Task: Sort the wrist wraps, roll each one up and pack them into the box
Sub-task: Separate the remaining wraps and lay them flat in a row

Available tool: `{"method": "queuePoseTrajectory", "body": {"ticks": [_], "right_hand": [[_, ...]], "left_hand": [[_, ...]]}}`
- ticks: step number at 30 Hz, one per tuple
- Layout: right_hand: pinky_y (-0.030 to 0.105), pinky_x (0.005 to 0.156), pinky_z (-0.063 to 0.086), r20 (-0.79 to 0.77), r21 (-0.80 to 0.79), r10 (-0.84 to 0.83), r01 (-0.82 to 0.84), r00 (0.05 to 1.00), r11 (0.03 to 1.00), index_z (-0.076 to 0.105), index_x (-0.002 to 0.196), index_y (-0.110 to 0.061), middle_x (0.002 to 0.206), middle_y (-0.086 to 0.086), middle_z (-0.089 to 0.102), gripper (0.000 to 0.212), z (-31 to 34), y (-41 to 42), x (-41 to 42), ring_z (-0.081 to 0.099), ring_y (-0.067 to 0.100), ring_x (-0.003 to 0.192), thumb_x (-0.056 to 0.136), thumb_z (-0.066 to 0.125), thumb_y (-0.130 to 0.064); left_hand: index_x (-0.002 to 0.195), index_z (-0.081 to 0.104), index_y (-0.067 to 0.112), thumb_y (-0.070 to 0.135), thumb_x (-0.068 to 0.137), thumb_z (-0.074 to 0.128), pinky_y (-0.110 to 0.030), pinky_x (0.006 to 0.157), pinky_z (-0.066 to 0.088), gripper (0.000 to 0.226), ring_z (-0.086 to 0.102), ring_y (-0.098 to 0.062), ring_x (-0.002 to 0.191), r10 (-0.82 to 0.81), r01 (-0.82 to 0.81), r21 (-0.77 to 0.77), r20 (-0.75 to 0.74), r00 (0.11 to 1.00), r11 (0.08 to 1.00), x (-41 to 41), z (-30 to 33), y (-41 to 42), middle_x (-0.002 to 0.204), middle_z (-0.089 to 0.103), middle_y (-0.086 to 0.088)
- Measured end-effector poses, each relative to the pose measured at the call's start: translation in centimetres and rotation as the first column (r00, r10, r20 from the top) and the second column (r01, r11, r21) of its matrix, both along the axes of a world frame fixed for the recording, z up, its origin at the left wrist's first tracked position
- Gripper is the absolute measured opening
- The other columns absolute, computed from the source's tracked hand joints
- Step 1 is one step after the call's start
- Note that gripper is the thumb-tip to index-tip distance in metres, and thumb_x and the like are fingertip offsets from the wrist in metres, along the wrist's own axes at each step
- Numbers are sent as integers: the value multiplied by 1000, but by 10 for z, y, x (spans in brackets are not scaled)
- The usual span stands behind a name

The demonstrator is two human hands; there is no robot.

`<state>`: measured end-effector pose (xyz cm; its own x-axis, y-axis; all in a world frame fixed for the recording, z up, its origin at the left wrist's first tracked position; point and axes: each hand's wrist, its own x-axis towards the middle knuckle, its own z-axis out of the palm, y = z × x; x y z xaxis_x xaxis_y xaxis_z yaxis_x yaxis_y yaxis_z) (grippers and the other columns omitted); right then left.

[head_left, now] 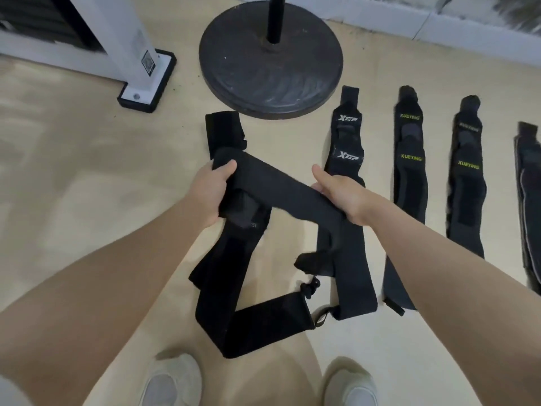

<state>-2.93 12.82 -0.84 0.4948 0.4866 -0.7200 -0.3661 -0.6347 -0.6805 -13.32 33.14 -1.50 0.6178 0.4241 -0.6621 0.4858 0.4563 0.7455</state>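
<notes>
A plain black wrist wrap [281,189] stretches across the middle of the frame, its ends trailing to the floor [73,177]. The left hand [212,194] grips its upper-left end, fingers curled round it; the right hand [336,191] clasps its lower-right part. At right, an XTEP wrap [347,136] and two XUEYING wraps [409,159] lie in a row. A round stand base [270,68] sits above.

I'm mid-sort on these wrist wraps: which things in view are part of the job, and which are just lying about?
Part of the job:
- black wrap held by left hand and right hand
- XTEP wraps
- two XUEYING stacks
- dark wrap at the right edge

Lying about:
- round stand base
- white post foot

No box is in view.
</notes>
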Motion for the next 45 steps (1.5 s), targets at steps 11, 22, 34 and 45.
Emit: {"method": "queuePoseTrajectory", "body": {"ticks": [11, 22, 34, 45], "right_hand": [[33, 83, 56, -549, 548, -136, 478, 825, 686, 73, 102, -5, 100, 9, 72, 30, 30, 15, -27, 69, 23, 93, 75, 71, -19], [46, 86, 55, -743, 229, -565, 930, 359, 289, 10, 149, -2, 134, 22, 50, 82, -7, 35, -22, 62, 38, 107, 95, 35, -59], [44, 117, 6, 598, -403, 587, -429, 546, 809, 33, 144, -34, 159, -1, 10, 64, -49, 57, -58, 0, 26, 146, 88, 61, -21], [26, 66, 43, 241, -403, 821, -716, 517, 570, 53, 73, -26, 77, -7, 56, 18, -59, 38, -45, 54, 13, 75, 88, 60, -21]], "left_hand": [[118, 58, 23, 75, 77, 47, -33, 84, 51, 68, 64, -20, 98, -440, 501, 111, -344, 829, 858, -26, -21, 18, 112, 67, -2], [126, 58, 22, 65, 69, 69, -40, 109, 38, 72, 57, -20, 117, -687, 673, -165, -301, 662, 721, -57, -45, 15, 124, 64, -1], [122, 52, 25, -8, 83, 45, -32, 83, 50, 52, 60, -22, 103, -783, 793, -44, -200, 589, 608, -65, -51, 9, 108, 63, -6], [109, 56, 18, 22, 91, 62, -23, 80, 45, 20, 60, -13, 92, -587, 668, 255, -328, 740, 699, -57, -79, 12, 105, 65, -3]]}}
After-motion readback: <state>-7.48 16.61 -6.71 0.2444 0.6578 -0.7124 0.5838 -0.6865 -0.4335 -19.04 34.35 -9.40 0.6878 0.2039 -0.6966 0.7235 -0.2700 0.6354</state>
